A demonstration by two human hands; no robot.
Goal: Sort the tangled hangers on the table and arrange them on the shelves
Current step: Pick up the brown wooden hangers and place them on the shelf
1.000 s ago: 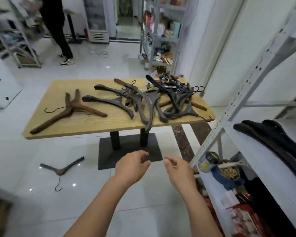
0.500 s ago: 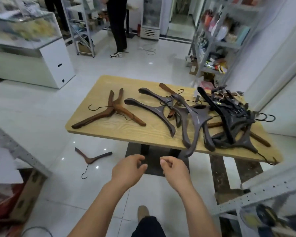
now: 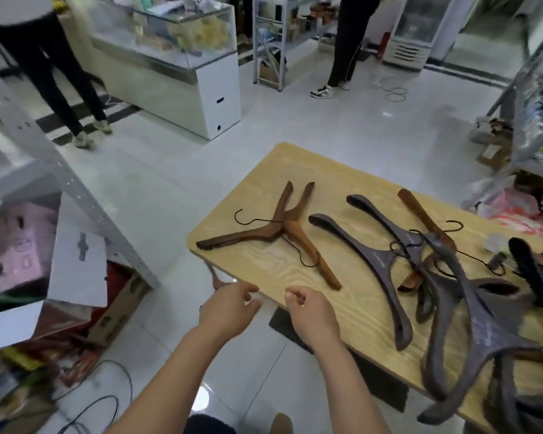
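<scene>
A light wooden table carries a spread of hangers. Two crossed brown wooden hangers lie near its left end. To their right lies a dark hanger, then a tangle of dark grey hangers with wire hooks. A reddish-brown hanger runs under that tangle. A hanger on the floor shows just left of the table's edge, mostly hidden by my left hand. My left hand hangs loosely curled beside the table's near edge, holding nothing. My right hand hovers over that edge, fingers loosely curled, empty.
A metal shelf frame with boxes and a cardboard carton stands at the left. Cables lie on the floor near my feet. A glass display counter and two standing people are farther back. Cluttered shelving is at the right.
My view has swung left and moved closer to the table. The shelf with black hangers has left the view. Both hands stay empty and now reach the table's near edge.
</scene>
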